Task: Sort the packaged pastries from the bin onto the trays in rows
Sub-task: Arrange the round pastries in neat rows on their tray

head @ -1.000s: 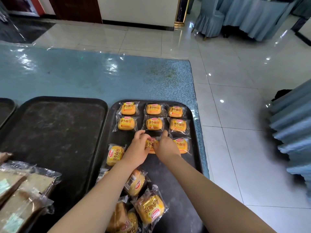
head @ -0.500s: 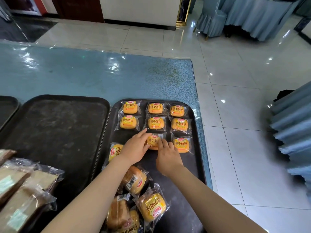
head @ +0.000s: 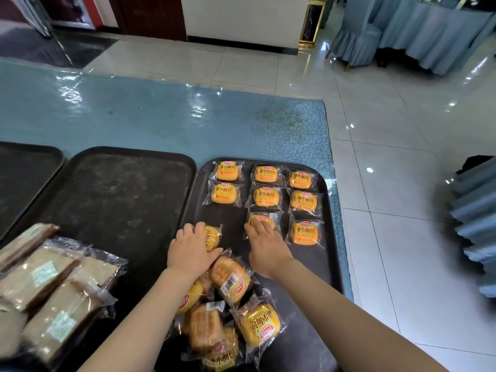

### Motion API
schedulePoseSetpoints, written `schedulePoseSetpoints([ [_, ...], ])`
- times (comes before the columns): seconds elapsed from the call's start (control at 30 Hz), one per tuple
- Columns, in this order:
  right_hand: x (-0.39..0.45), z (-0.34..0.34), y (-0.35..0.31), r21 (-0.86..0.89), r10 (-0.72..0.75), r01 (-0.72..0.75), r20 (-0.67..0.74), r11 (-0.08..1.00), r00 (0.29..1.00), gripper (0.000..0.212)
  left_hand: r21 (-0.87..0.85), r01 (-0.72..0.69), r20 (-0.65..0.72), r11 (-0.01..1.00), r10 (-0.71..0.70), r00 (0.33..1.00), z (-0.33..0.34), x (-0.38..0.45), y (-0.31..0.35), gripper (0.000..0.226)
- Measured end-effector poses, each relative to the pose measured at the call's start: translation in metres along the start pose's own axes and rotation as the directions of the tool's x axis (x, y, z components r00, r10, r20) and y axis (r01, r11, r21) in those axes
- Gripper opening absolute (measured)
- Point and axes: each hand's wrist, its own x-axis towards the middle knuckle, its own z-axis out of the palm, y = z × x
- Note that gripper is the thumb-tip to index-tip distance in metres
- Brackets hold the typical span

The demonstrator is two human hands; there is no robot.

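Note:
Yellow packaged pastries lie in rows on the right black tray (head: 328,253). Two full rows of three fill its far end. In the third row, one pastry (head: 306,232) sits at the right and a middle pastry (head: 264,219) lies under the fingers of my right hand (head: 264,245), which rests flat on it. My left hand (head: 190,248) covers a loose pastry (head: 213,236) at the left of that row, fingers curled over it. A heap of unsorted pastries (head: 233,312) lies at the tray's near end, between my forearms.
A bare black tray (head: 112,200) sits left of the filled one, with part of another tray (head: 24,173) further left. Wrapped brown sandwich packs (head: 51,288) pile at the near left. The table edge and tiled floor lie right of the tray.
My left hand moved left from the middle pastry onto the loose pastry at the left of the row. My right hand stayed on the middle pastry. The camera tilted a little.

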Motion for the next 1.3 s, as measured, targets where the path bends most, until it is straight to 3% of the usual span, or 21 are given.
schedulePoseSetpoints([
  [0.2,0.001,0.006,0.004,0.028,0.016,-0.018,0.062,0.999,0.998,0.076,0.067,-0.202,-0.061,0.977,0.206,0.977,-0.004,0.009,-0.002,0.057],
  [0.4,0.001,0.001,0.010,0.127,0.005,-0.014,0.071,0.992,0.997,0.071,0.067,-0.393,-0.052,0.917,0.397,0.916,-0.004,0.027,0.001,0.068],
  [0.53,0.001,0.004,0.013,0.168,-0.003,-0.008,0.068,0.986,0.998,0.071,0.159,-0.470,-0.048,0.868,0.482,0.875,-0.003,0.037,0.005,0.071],
  [0.83,-0.030,0.012,0.021,0.309,-0.037,0.060,-0.082,0.949,0.996,0.063,0.133,-0.471,-0.074,0.872,0.483,0.873,0.002,0.036,0.000,0.062],
  [1.2,-0.110,0.048,0.019,0.521,0.066,-0.015,-0.079,0.854,0.995,0.045,0.073,-0.468,0.019,0.881,0.468,0.883,0.000,0.041,0.025,0.054],
  [1.3,-0.119,0.049,0.016,0.593,0.064,-0.027,-0.041,0.805,0.997,0.057,0.041,-0.475,0.048,0.879,0.474,0.879,-0.005,0.042,0.042,0.053],
])
